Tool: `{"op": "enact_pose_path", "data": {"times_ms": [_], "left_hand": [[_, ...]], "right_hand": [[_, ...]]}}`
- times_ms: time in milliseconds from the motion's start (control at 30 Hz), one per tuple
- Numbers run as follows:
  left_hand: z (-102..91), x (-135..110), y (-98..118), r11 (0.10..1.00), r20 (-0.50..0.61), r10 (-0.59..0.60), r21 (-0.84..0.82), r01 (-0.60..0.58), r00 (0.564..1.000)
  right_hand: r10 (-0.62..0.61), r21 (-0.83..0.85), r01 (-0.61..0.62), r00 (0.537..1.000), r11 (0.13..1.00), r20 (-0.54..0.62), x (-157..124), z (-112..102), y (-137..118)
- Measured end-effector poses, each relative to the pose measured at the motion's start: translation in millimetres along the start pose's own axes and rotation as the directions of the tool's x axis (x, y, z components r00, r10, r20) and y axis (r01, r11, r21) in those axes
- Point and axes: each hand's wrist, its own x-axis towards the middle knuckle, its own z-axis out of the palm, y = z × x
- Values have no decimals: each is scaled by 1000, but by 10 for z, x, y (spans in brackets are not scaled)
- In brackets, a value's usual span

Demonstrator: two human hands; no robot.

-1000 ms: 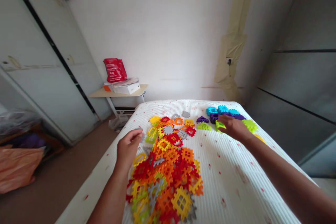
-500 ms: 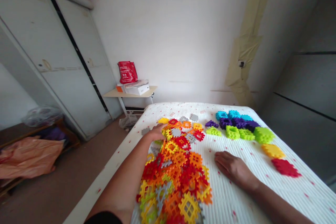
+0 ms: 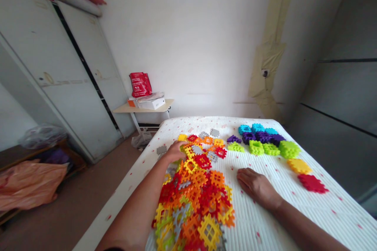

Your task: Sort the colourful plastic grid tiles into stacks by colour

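A big heap of interlocking plastic waffle blocks (image 3: 196, 192) in red, orange, yellow and grey lies on a white ribbed mattress (image 3: 265, 223). My left hand (image 3: 176, 151) is curled down on the heap's far left edge, and its fingers hide whatever lies under them. A loose grey block (image 3: 161, 150) sits just beyond it. My right hand (image 3: 255, 187) rests flat on the mattress to the right of the heap, holding nothing. Farther right lie sorted stacks: cyan (image 3: 249, 129), purple (image 3: 262, 137), lime green (image 3: 256, 147), yellow (image 3: 299, 166) and red (image 3: 312, 183).
The mattress's left edge drops to a brown floor. Beyond it stands a small wooden table (image 3: 143, 108) holding a red bag and white box. A wardrobe (image 3: 73, 78) fills the left side, and an orange bag (image 3: 29, 182) lies on a low shelf.
My right hand has come back from the green stacks to the mattress beside the heap. My left hand has moved to the heap's far edge. The view has swung right, bringing yellow and red stacks into sight.
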Motion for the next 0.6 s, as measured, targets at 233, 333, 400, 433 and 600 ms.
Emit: {"op": "enact_pose_path", "data": {"times_ms": [233, 333, 400, 433, 600], "left_hand": [[-226, -176, -56, 967, 36, 7, -255, 3, 999], [-253, -272, -81, 943, 61, 17, -333, 4, 998], [-256, -326, -92, 930, 72, 23, -368, 5, 997], [-256, -351, -92, 918, 83, 23, -396, 11, 996], [-258, -496, -1, 825, 161, 34, -561, 63, 986]], "right_hand": [[18, -6, -18, 1000, 1000, 3, -4, 30, 17], [21, -18, -21, 1000, 1000, 13, -1, 45, 21], [26, -27, -26, 999, 999, 20, 2, 44, 16], [28, -30, -28, 999, 999, 22, 4, 40, 11], [24, -29, -23, 1000, 999, 9, 11, 19, -6]]}}
